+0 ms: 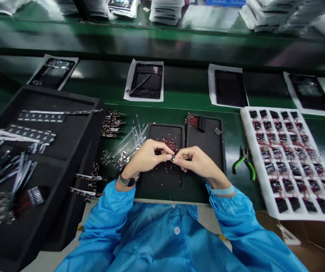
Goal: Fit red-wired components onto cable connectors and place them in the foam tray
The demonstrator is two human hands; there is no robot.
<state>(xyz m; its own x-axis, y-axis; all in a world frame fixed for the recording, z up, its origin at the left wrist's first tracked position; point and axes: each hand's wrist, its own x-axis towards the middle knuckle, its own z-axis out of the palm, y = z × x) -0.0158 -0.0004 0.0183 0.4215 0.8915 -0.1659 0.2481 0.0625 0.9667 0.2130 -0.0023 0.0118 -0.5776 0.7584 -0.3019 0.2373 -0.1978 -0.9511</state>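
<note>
Over a black tray (162, 179) my left hand (152, 155) and my right hand (195, 160) meet, fingertips pinched on one small part (173, 158). It looks dark with a bright edge, too small to name and mostly covered by my fingers. Beneath and behind the fingers, a heap of tiny components with red wires (171, 143) lies in that tray. Left of my left hand, flat ribbon cables with small boards on their ends (124, 153) are spread on the green bench. A second black tray (208, 145) is beside my right hand.
Green-handled cutters (244, 163) lie right of the trays, beside a white foam tray (276, 214) of black wired parts. A large black tray (66, 158) with strips and cables stands at left. Tablet housings (146, 81) line the back, below a shelf (162, 37) with wrapped stacks.
</note>
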